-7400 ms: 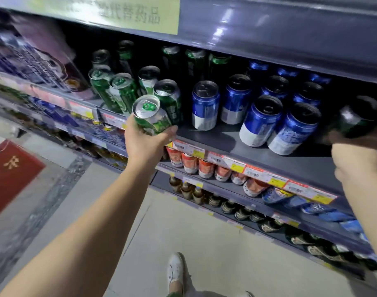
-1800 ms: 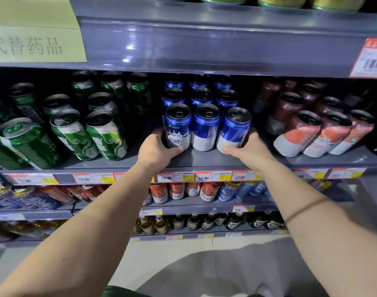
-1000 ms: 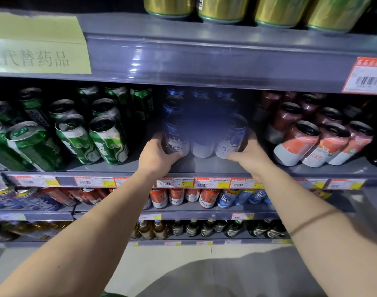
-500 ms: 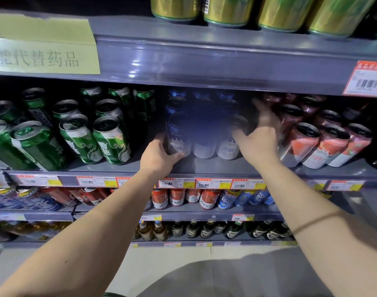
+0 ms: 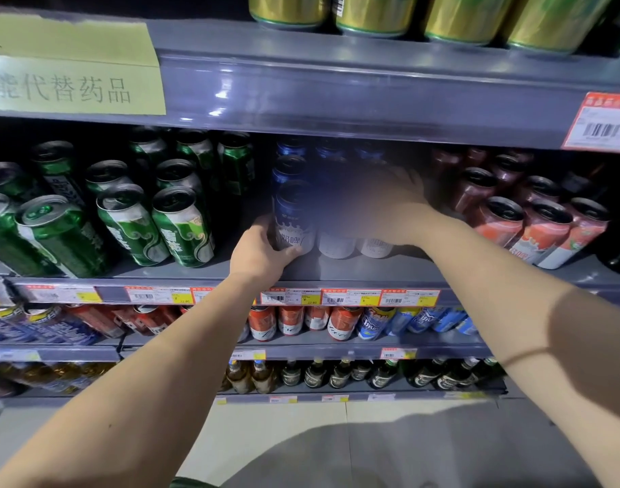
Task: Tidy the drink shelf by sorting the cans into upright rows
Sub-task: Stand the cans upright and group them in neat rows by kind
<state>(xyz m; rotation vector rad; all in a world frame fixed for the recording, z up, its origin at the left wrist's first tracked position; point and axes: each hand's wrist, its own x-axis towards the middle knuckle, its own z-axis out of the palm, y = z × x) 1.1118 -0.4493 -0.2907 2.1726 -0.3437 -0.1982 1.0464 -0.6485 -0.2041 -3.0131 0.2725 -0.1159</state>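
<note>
- The left hand (image 5: 262,253) is wrapped round the foot of the front blue can (image 5: 294,220) in the left-most blue row, thumb under the white band, fingers behind; the can stands upright on the grey shelf (image 5: 336,271).
- The right hand (image 5: 389,206) reaches deeper in over the right side of the blue group; it is smeared with motion, so I cannot tell whether the fingers are closed on a can or only lying against the tops.
- The blue cans (image 5: 336,237) stand in rows running back from the shelf edge, near the middle of the shelf. The white bases of the front ones line up side by side; the upper parts of the middle and right rows are blurred.
- Just left of them, across a small gap, the green cans (image 5: 181,227) stand in ranks toward the back.
- To the right, the red cans (image 5: 544,234) fill the rest of the shelf, also in rows.
- Price tags (image 5: 350,297) run along the shelf's front lip.
- Gold cans (image 5: 375,12) sit on the shelf above, beside a pale green paper sign (image 5: 72,75).
- Lower shelves hold more cans, then brown bottles (image 5: 315,373).
</note>
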